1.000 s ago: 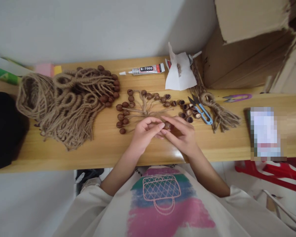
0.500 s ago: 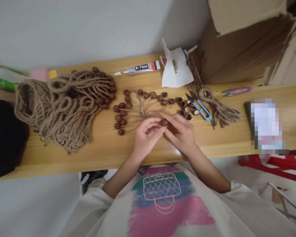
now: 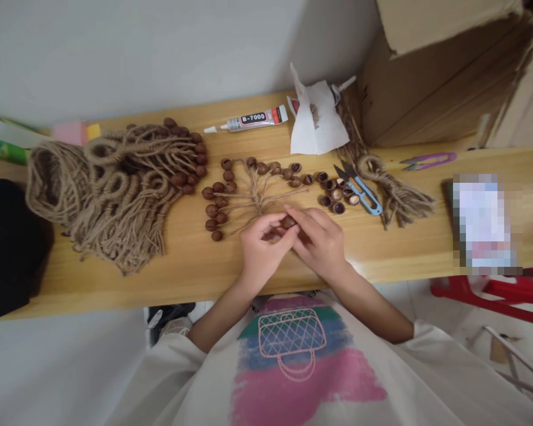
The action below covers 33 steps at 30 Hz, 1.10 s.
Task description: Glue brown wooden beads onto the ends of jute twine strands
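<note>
My left hand (image 3: pixel 261 250) and my right hand (image 3: pixel 320 241) meet over the near half of a wooden bench (image 3: pixel 195 260). Together their fingertips pinch a small brown nut shell (image 3: pixel 288 222). A jute cord runs from it to a bundle of cords (image 3: pixel 254 192) that fans out just behind my hands, each cord ending in a brown shell. Loose shells (image 3: pixel 336 194), some hollow, lie right of the bundle, behind my right hand.
A big heap of jute tassels (image 3: pixel 111 189) lies at left. A B-7000 glue tube (image 3: pixel 253 120) and crumpled white paper (image 3: pixel 316 121) sit at the back. Blue snips (image 3: pixel 359 189), a jute tassel (image 3: pixel 393 192) and purple snips (image 3: pixel 429 158) lie right, below cardboard boxes (image 3: pixel 426 77).
My hands have drawn slightly left and closer together around the shell. The view shifted a little; nothing on the bench has moved.
</note>
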### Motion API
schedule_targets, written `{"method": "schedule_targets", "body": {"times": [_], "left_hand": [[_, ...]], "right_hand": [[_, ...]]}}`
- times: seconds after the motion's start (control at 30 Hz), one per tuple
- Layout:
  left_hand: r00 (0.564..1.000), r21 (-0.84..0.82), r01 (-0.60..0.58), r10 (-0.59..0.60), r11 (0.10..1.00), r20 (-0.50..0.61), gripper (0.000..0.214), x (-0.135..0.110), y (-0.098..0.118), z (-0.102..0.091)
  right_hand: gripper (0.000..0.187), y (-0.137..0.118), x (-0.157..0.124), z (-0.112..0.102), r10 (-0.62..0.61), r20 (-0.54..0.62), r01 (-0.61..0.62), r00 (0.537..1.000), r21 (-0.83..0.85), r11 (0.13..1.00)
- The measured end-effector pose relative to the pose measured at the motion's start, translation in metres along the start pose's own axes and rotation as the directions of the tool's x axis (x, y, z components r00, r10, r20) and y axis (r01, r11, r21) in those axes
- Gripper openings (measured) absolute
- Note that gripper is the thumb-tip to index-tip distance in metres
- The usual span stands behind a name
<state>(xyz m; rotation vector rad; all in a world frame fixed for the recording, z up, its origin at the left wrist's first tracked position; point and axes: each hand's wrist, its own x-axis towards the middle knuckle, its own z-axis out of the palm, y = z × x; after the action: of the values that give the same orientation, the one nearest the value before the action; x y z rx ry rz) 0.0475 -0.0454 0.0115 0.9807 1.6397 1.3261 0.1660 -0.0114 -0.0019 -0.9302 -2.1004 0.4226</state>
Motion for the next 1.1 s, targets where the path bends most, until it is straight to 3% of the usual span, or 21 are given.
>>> {"method": "schedule_targets", "body": {"times": [0.3, 0.67, 0.9, 1.1], "left_hand": [[0.993, 0.057, -0.116, 0.118, 0.992, -0.029, 0.015, 0.0002, -0.0026, -0.0001], [0.987, 0.014, -0.158, 0.159, 0.987, -0.021, 0.015, 0.0000, -0.0014, 0.0007], [0.976, -0.003, -0.218, 0.218, 0.976, 0.012, 0.028, -0.0032, -0.0027, -0.0025], [0.937, 0.049, -0.349, 0.349, 0.936, 0.009, 0.019, -0.0052, -0.0010, -0.0068]], "right_hand": [[0.033, 0.0001, 0.0003, 0.0001, -0.029, -0.002, 0.029, 1.000, -0.009, 1.000], [0.036, -0.0015, -0.0001, -0.0001, -0.029, 0.008, 0.029, 1.000, 0.034, 0.999], [0.036, -0.0042, 0.0041, -0.0054, 0.091, 0.075, -0.105, 0.993, 0.208, 0.973], [0.035, -0.0038, 0.0053, -0.0089, 0.208, 0.103, -0.231, 0.973, 0.346, 0.909]]}}
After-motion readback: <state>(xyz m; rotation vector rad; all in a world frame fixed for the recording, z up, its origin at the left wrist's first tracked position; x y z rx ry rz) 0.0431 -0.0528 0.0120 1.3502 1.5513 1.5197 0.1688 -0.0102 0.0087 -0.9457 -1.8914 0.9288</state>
